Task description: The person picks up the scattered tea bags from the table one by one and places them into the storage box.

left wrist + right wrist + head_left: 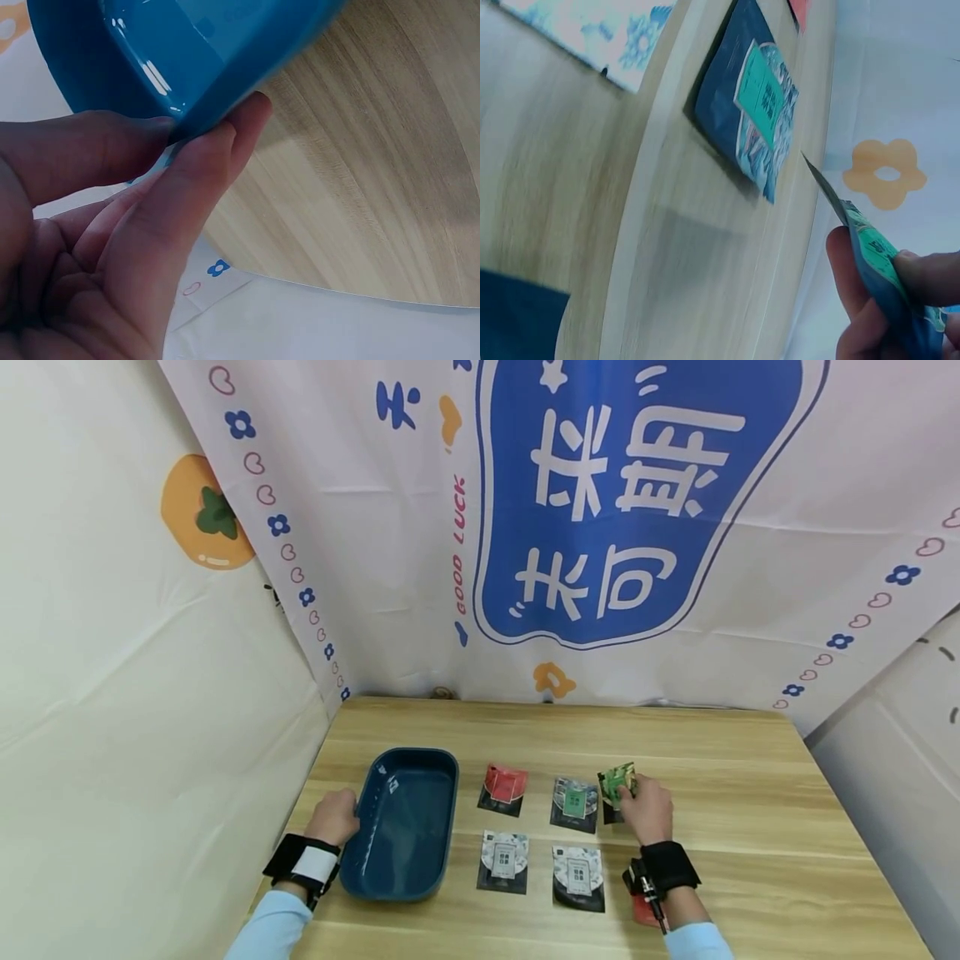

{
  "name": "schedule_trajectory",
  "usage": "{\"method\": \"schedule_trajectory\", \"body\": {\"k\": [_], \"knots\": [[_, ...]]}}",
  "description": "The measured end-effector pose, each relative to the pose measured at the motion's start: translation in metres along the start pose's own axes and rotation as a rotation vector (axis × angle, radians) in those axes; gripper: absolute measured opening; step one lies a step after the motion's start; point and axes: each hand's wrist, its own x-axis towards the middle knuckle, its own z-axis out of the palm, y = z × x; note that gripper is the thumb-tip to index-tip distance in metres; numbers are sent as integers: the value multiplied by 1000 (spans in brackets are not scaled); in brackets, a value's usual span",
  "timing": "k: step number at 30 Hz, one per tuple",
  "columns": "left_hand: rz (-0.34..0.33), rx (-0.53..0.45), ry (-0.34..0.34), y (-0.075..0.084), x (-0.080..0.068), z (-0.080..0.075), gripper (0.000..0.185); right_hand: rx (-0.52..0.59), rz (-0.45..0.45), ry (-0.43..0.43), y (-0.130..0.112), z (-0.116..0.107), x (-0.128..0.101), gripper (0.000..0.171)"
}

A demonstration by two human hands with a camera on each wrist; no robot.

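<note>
The right hand (649, 810) pinches a green packet (616, 779) over the worktop (750, 793); the left hand (335, 817) has its grip clamped on the blue tray (408, 835).

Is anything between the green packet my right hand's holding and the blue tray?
Only low things: the green-labelled packet and the red packet lie on the table between the held packet and the tray. Nothing tall visible.

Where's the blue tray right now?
In the head view, the blue tray is at the left of the wooden table, the left hand gripping its left rim and a red packet to its right.
</note>
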Motion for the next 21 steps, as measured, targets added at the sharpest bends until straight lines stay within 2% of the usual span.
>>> {"method": "schedule_trajectory", "body": {"k": [13, 21], "knots": [[-3, -5, -7, 2, 0, -1, 19, 70, -9, -12, -10, 5, 2, 16], [-15, -12, -21, 1, 0, 0, 16, 120, -3, -30, -16, 3, -1, 17]]}}
